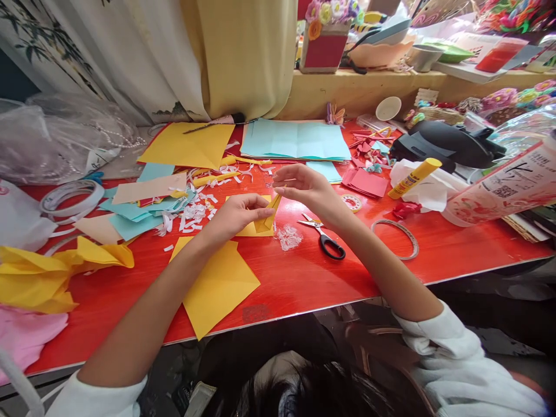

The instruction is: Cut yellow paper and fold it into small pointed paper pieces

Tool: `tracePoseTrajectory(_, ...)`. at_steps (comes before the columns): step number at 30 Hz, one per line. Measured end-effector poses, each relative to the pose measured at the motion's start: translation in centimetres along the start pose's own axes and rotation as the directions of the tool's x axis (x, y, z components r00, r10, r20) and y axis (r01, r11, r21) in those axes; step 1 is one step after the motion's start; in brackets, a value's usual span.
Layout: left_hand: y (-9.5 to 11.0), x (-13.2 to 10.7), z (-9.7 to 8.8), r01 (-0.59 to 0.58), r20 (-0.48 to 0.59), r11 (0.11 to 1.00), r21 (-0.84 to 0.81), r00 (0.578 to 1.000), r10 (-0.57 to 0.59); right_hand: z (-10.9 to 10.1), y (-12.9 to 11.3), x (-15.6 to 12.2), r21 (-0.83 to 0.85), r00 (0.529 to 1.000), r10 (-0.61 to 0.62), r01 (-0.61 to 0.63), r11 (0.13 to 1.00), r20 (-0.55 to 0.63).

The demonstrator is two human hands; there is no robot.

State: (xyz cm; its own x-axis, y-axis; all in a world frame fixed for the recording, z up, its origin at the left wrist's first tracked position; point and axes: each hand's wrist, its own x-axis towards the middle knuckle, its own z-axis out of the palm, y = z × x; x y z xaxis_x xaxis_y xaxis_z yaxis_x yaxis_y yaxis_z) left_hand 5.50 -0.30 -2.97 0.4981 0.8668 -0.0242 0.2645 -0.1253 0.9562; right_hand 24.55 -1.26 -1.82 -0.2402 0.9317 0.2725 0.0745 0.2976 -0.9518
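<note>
A small folded piece of yellow paper is held up above the red table. My left hand pinches its left side between thumb and fingers. At its top right corner, the thumb and fingertips of my right hand close on the paper's edge. Beneath it another yellow sheet lies flat, partly covered by my left hand. Nearer the front edge, more square yellow paper lies partly under my left forearm. Scissors with black handles rest to the right, beside a crumpled clear scrap.
Around the red table lie blue sheets, white paper shreds, tape rolls, red paper squares and a yellow glue stick. A pink-and-white cylindrical container leans at the right. Crumpled yellow paper sits at the left.
</note>
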Motion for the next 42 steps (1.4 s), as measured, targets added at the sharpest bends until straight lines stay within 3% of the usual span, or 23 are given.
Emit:
tracePoseTrajectory(4,-0.4,0.2,0.3,-0.002,-0.037,1.0,0.014,0.999,0.002,0.2,0.3,-0.1,-0.091,0.989,0.13,-0.123,0.988,0.076)
tracePoseTrajectory(9,-0.2,0.1,0.3,-0.052,0.08,0.987,0.15,0.996,0.041,0.5,0.5,-0.2,-0.139,0.997,0.073,-0.071,0.988,0.007)
tracePoseTrajectory(12,-0.5,-0.1,0.7,-0.076,-0.022,0.941,0.329,0.996,0.089,0.8,0.9,-0.3,-0.158,0.993,0.112,-0.114,0.981,-0.022)
tracePoseTrajectory(15,-1.2,-0.2,1.3,-0.136,-0.102,0.74,0.659,0.958,0.267,1.3,1.4,-0.4,-0.175,0.982,0.188,-0.184,0.967,0.007)
tracePoseTrajectory(17,-1.6,-0.2,1.6,-0.187,-0.042,0.541,0.82,0.923,0.383,1.5,1.4,-0.5,-0.165,0.977,0.212,-0.209,0.964,0.001)
tracePoseTrajectory(19,-1.6,-0.1,1.6,-0.235,0.007,0.479,0.846,0.902,0.432,1.5,1.1,-0.5,-0.122,0.974,0.225,-0.227,0.966,-0.023)
tracePoseTrajectory(21,-1.3,0.1,1.2,-0.247,-0.027,0.601,0.761,0.912,0.408,1.1,0.6,-0.4,-0.065,0.972,0.234,-0.233,0.97,0.008)
tracePoseTrajectory(24,-0.7,0.2,0.5,-0.168,-0.04,0.843,0.511,0.975,0.219,0.3,-0.2,-0.3,-0.008,0.967,0.222,-0.222,0.975,0.124)
tracePoseTrajectory(27,-0.4,0.2,0.3,-0.071,0.034,0.95,0.303,0.997,0.064,0.0,-0.2,-0.1,-0.021,0.968,0.22,-0.219,0.975,0.117)
tracePoseTrajectory(30,-0.5,0.1,0.8,-0.005,0.038,0.98,0.201,0.999,-0.003,0.1,0.3,0.0,-0.069,0.976,0.204,-0.199,0.978,0.079)
tracePoseTrajectory(35,-0.4,0.0,1.4,0.007,0.018,0.991,0.132,1.0,-0.009,0.6,1.0,0.0,-0.102,0.99,0.132,-0.126,0.987,0.049)
tracePoseTrajectory(42,-0.4,-0.1,1.8,0.116,0.039,0.991,-0.071,0.993,-0.114,1.2,0.5,-0.6,-0.03,0.985,0.156,-0.159,0.987,-0.076)
